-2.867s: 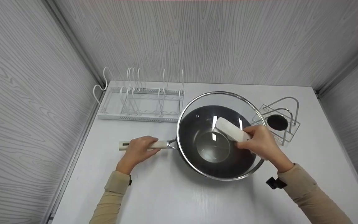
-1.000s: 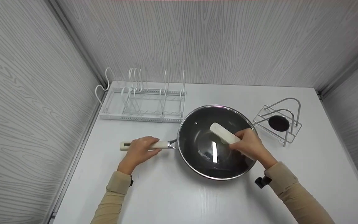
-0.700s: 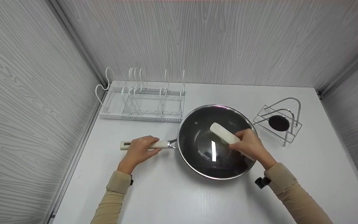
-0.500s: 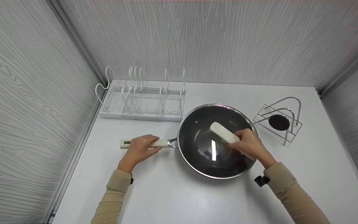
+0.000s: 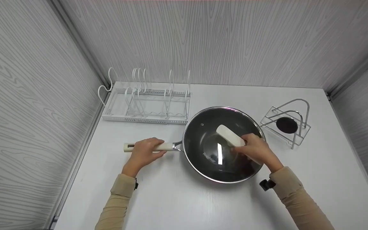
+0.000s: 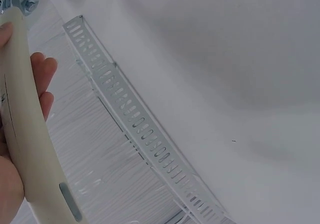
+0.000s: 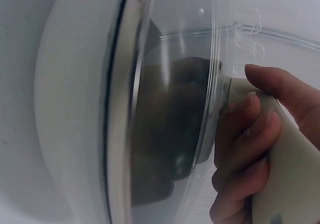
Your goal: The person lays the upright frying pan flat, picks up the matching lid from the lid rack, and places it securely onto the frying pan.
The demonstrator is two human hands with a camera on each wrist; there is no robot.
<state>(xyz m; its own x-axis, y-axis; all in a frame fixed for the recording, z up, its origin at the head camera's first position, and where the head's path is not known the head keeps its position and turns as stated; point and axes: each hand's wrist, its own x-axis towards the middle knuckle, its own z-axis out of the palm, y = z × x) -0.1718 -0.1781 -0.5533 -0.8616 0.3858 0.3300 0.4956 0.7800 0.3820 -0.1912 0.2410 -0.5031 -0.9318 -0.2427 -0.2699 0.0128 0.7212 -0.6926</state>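
A cream-handled wok (image 7: 70, 104) stands on the white table, its dark inside seen through a glass lid (image 5: 200, 140). The lid's steel rim lines up with the wok's rim all round in the head view. My left hand (image 5: 143, 154) grips the wok's long handle (image 5: 165, 147), which points left; thumb and fingers lie on opposite sides of it in the left wrist view. With its fingers curled beneath and thumb on top, my right hand (image 5: 256, 150) holds the cream lid handle (image 5: 230, 135). In the right wrist view the same handle (image 7: 295, 169) fills the lower right.
Behind and to the left stands a white wire rack (image 5: 145, 119) with upright loops. A smaller metal wire stand (image 5: 302, 135) with a dark oval disc (image 5: 287, 125) is at the right. Grey wood-grain panels (image 5: 203, 41) enclose the table (image 5: 184, 204) at the back and sides.
The lid has come down from above the wok and slightly left onto its rim. Over the last half second my right hand has shifted slightly at the lid handle; my left hand keeps its grip.
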